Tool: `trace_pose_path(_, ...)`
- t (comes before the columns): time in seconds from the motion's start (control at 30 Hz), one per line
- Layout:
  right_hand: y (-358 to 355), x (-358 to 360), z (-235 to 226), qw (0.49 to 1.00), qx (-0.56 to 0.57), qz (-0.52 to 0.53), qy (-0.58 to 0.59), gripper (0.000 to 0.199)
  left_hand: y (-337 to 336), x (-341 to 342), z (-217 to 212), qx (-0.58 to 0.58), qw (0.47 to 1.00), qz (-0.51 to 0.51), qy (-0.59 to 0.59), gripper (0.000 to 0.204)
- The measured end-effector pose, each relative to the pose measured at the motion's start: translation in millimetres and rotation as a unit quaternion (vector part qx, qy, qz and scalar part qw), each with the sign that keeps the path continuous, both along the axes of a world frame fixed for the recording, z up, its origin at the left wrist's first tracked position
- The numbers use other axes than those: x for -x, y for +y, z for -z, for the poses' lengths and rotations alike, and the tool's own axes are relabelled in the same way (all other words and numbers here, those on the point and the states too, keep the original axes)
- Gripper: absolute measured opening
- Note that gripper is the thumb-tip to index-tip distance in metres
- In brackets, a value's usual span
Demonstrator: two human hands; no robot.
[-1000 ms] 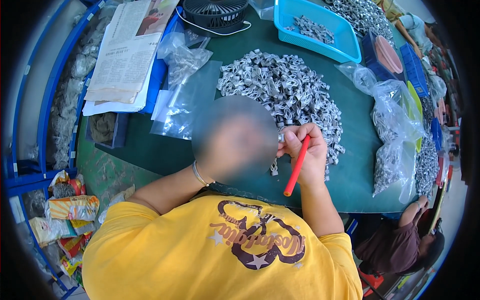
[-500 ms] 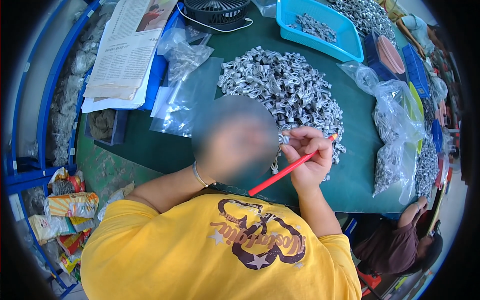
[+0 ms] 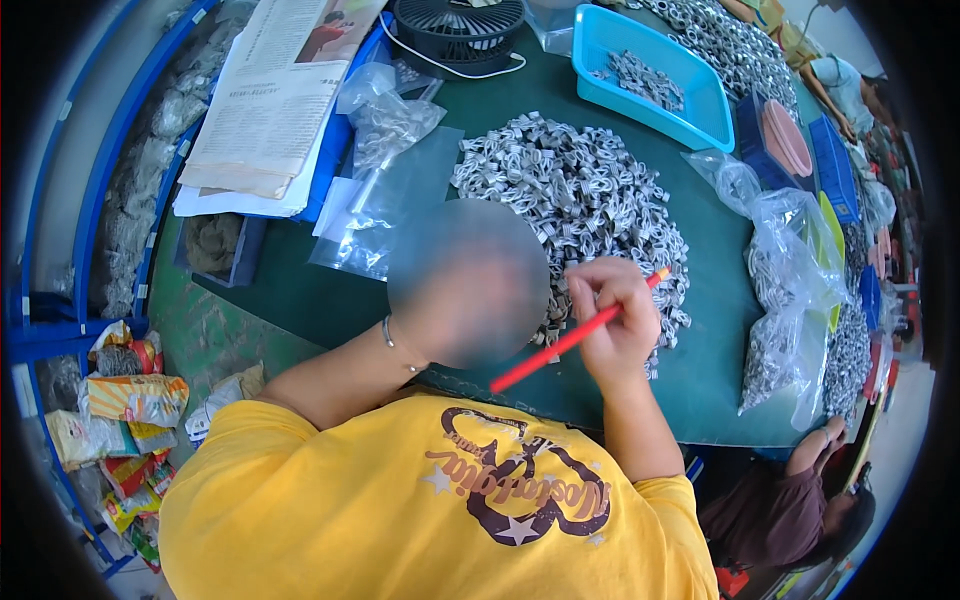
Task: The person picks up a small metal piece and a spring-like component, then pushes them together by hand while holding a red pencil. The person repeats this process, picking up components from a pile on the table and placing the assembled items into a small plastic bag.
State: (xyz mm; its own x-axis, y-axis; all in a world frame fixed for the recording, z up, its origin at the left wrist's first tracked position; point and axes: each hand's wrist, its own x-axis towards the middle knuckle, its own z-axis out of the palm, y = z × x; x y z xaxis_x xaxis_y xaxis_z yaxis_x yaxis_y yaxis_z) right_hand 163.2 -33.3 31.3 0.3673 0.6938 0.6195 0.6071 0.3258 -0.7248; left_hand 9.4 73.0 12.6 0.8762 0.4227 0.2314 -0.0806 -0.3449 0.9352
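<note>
Green worktop (image 3: 720,370) carries a heap of metal clips (image 3: 575,195) just beyond my right hand (image 3: 612,318), which grips a red pencil (image 3: 570,338) slanting toward me; my left hand is hidden, grip unknowable.

1. The right grip (image 3: 612,325) sits at the near edge of the heap of small metal parts (image 3: 575,195) on the table (image 3: 715,365), closed round a pencil (image 3: 570,338).
2. The left grip is hidden, left of the right grip.
3. Left of the grip and farther back lie clear bags (image 3: 385,205), with a newspaper (image 3: 270,95) beyond them.
4. Behind the heap stand a fan (image 3: 458,28) and a tray (image 3: 655,75) with parts in it.
5. Right of the grip lie filled bags (image 3: 785,300).
</note>
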Motion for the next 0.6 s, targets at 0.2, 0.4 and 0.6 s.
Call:
trace_pose_path(0.2,34.8,-12.3,1.8,0.979,0.095,-0.005,-0.18,0.022,18.9,8.6,-2.8,-0.376,0.922,-0.079,0.045,0.018)
trace_pose_path(0.4,41.6,-11.8,3.0,0.953,0.14,0.029,-0.267,0.022,19.8,14.4,5.8,-0.405,0.907,-0.105,0.042,0.021)
trace_pose_path(0.6,24.6,-9.5,10.9,0.998,0.051,-0.006,-0.049,0.032,15.9,8.0,20.6,-0.295,0.948,-0.122,-0.012,0.024)
